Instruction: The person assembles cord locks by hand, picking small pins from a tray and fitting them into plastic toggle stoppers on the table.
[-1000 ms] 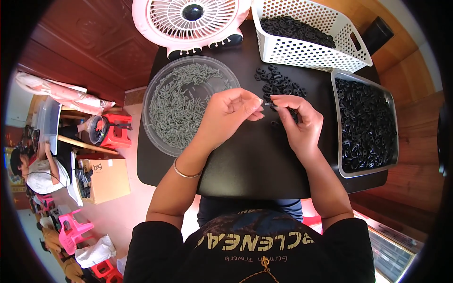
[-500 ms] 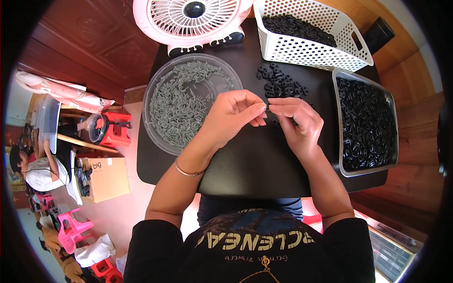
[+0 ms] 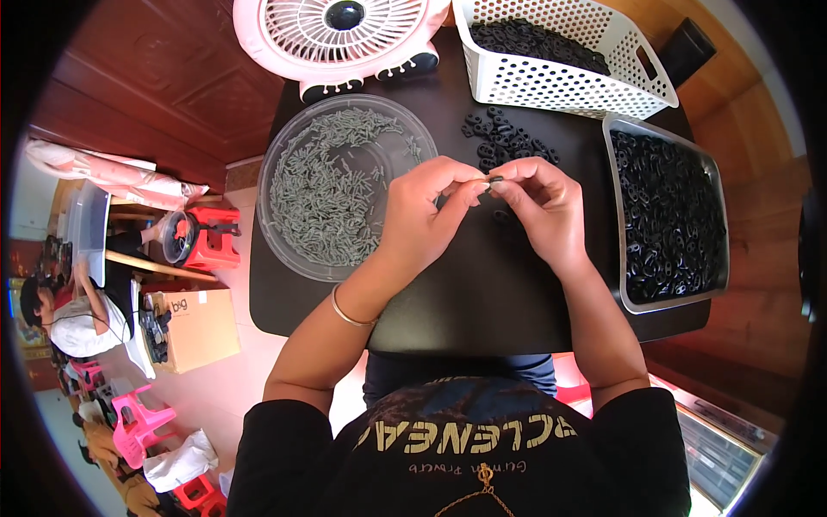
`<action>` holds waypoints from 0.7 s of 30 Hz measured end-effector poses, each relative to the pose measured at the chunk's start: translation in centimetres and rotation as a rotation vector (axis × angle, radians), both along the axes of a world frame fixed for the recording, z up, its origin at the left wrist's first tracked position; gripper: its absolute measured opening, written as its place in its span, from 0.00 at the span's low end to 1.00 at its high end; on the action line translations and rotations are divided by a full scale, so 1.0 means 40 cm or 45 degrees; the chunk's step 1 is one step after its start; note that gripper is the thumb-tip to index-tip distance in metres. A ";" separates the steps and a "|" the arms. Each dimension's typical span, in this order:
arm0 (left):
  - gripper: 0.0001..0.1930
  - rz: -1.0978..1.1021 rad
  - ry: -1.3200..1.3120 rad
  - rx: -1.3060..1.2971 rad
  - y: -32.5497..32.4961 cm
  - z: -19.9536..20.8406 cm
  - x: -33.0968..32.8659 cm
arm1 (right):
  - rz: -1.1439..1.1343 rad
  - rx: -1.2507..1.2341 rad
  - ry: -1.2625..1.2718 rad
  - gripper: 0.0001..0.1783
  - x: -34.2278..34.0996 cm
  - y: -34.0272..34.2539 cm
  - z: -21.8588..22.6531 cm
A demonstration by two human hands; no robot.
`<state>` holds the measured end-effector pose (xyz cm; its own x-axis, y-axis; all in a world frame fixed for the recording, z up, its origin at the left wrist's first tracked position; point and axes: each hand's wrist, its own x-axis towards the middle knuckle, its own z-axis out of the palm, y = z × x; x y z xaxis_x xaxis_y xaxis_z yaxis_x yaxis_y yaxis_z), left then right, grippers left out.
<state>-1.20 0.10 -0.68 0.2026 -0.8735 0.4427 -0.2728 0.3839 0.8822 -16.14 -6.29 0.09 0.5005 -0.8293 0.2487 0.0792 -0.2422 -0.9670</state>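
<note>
My left hand (image 3: 420, 211) and my right hand (image 3: 549, 209) meet fingertip to fingertip above the dark table (image 3: 465, 302). Between the right thumb and fingers is a small black oval piece (image 3: 495, 180). The left thumb and forefinger pinch right against it; whatever they grip is too small to make out. To the left stands a round clear tub (image 3: 265, 207) of small grey rod-like pieces (image 3: 314, 202). Just beyond my hands lies a loose pile of black pieces with holes (image 3: 512, 142). A shallow tray (image 3: 616, 215) full of similar black pieces stands to the right.
A white perforated basket (image 3: 560, 96) holding black pieces sits at the back right, with a pink fan (image 3: 345, 52) at the back left. Off to the left, another person (image 3: 82, 327) sits near a cardboard box (image 3: 202, 332), a red stool (image 3: 211, 237) and a pink chair (image 3: 142, 422).
Both hands have shifted slightly, and the black piece between the fingertips shows more clearly now. The whole view has moved a little, with the table's contents slightly higher in it.
</note>
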 end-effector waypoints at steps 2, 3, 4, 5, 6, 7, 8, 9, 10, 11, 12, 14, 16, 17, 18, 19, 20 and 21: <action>0.07 -0.009 0.091 -0.017 -0.009 -0.004 -0.010 | 0.063 0.055 -0.036 0.06 -0.005 -0.015 0.005; 0.09 -0.018 0.184 -0.034 -0.013 -0.005 -0.014 | 0.029 0.028 -0.067 0.07 -0.007 -0.022 0.008; 0.09 -0.029 0.183 -0.033 -0.014 -0.001 -0.016 | -0.006 0.000 -0.098 0.08 -0.010 -0.030 0.011; 0.11 0.025 -0.052 -0.010 -0.012 0.007 -0.016 | -0.101 -0.029 -0.043 0.10 -0.015 -0.039 0.012; 0.13 0.081 -0.288 0.009 -0.009 0.014 -0.014 | -0.173 -0.111 -0.016 0.11 -0.020 -0.053 0.011; 0.15 -0.034 -0.526 0.061 -0.008 0.002 -0.010 | -0.213 -0.130 -0.001 0.11 -0.024 -0.064 0.007; 0.15 -0.043 -0.529 0.058 -0.009 0.002 -0.016 | -0.251 -0.149 0.014 0.11 -0.027 -0.069 0.002; 0.16 -0.137 -0.698 -0.013 -0.010 0.002 -0.027 | -0.256 -0.151 0.013 0.11 -0.026 -0.070 -0.005; 0.17 -0.231 -0.866 -0.085 -0.009 0.001 -0.037 | -0.281 -0.214 0.045 0.11 -0.023 -0.070 -0.011; 0.15 -0.271 -0.834 -0.045 -0.006 -0.006 -0.047 | -0.304 -0.278 0.077 0.10 -0.021 -0.069 -0.014; 0.15 -0.270 -0.834 -0.044 -0.005 -0.012 -0.046 | -0.303 -0.277 0.076 0.10 -0.019 -0.065 -0.011; 0.12 -0.327 -0.944 0.068 -0.001 -0.019 -0.042 | -0.308 -0.418 0.180 0.09 -0.015 -0.055 -0.004; 0.11 -0.286 -0.967 0.083 0.000 -0.016 -0.042 | -0.301 -0.432 0.192 0.08 -0.013 -0.055 -0.003; 0.10 -0.249 -0.990 0.099 0.002 -0.014 -0.040 | -0.297 -0.380 0.188 0.09 -0.012 -0.055 -0.006; 0.10 -0.241 -0.988 0.100 0.003 -0.014 -0.037 | -0.292 -0.329 0.186 0.09 -0.012 -0.056 -0.010; 0.10 -0.183 -0.968 0.106 0.004 -0.014 -0.032 | -0.284 -0.332 0.186 0.09 -0.013 -0.058 -0.013; 0.10 -0.126 -0.948 0.111 0.004 -0.013 -0.027 | -0.262 -0.259 0.186 0.09 -0.016 -0.061 -0.015; 0.10 -0.118 -0.947 0.112 0.003 -0.009 -0.020 | -0.240 -0.183 0.187 0.09 -0.017 -0.061 -0.017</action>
<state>-1.99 0.24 -1.04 -0.1984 -0.9110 0.3616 -0.7785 0.3706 0.5066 -16.84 -8.73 -0.58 0.3797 -0.8727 0.3070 -0.1186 -0.3751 -0.9194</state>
